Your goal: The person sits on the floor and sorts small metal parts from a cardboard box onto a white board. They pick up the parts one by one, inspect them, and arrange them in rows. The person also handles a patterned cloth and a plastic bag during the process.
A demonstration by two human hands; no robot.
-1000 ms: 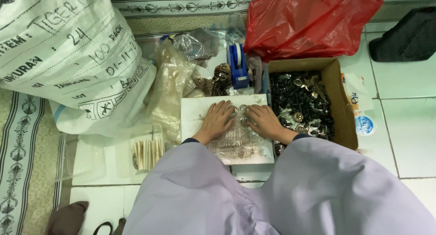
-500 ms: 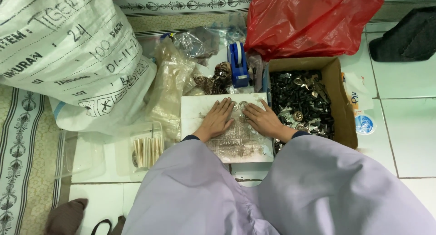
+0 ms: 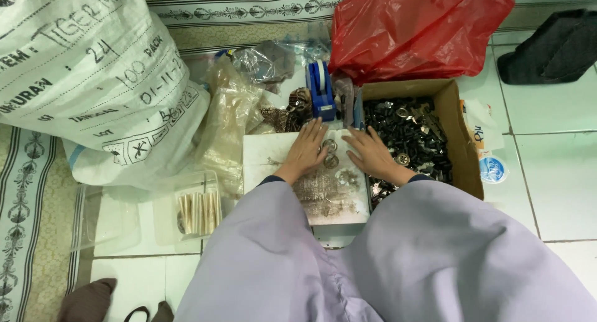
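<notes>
A white board [image 3: 264, 157] lies on the floor in front of me with a clear plastic bag of small metal pieces [image 3: 326, 185] on it. My left hand [image 3: 308, 149] rests flat on the bag's far end, fingers spread. My right hand [image 3: 370, 153] lies flat beside it, near the board's right edge. Both palms press down; neither hand holds anything. Right of the board stands a cardboard box [image 3: 460, 148] full of small dark metal parts [image 3: 407, 135]. My pale lilac sleeves cover the near part of the board.
A blue tape dispenser [image 3: 321, 90] stands beyond the board. A red plastic bag [image 3: 423, 26] lies behind the box, a big white woven sack [image 3: 81, 73] at left. Clear bags [image 3: 233, 120], a clear tub of sticks [image 3: 198, 211], a dark bag [image 3: 550, 48] at right.
Both hands have slid a little farther up the bag, away from me, and spread slightly apart. Nothing else has moved.
</notes>
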